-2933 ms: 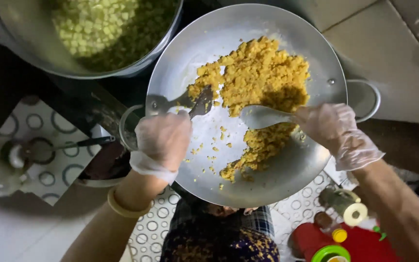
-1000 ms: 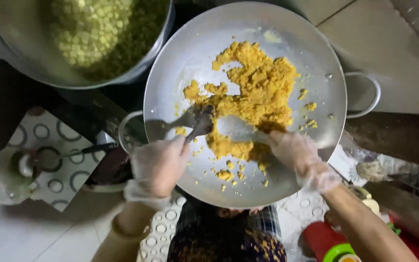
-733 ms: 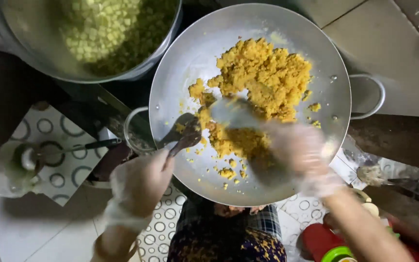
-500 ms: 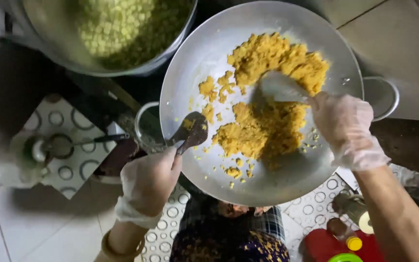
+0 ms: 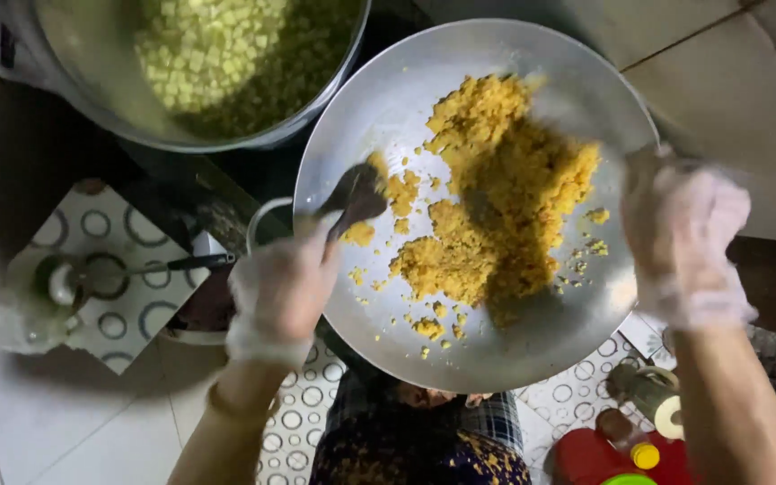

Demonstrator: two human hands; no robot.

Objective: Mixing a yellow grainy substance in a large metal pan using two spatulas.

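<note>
Steel wok [image 5: 379,108]: yellow crumbs [image 5: 496,207] | pot [image 5: 92,81]: green cubes [image 5: 226,45] | left hand [image 5: 282,292] grip pinching spoon [image 5: 357,193] | right hand [image 5: 684,238] grip: cannot tell

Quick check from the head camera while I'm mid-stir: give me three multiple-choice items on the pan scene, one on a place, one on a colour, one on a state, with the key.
1. Where does the pot of pale green diced pieces sit relative to the wide metal pan?
A. Upper left of it
B. Lower right of it
C. Inside it

2. What colour is the crumbly food in the pan?
A. White
B. Yellow-orange
C. Dark brown

3. What is the state of the left hand?
A. Bare and resting flat on the tiles
B. Gloved and holding a dark spoon whose bowl is in the pan
C. Gloved and gripping the pot rim

Key: 1 A, the pot fills the picture's top left corner beside the pan. 2 B, the heap is plainly yellow-orange. 3 B, a clear glove covers the hand and the spoon reaches over the pan's left edge.
</note>
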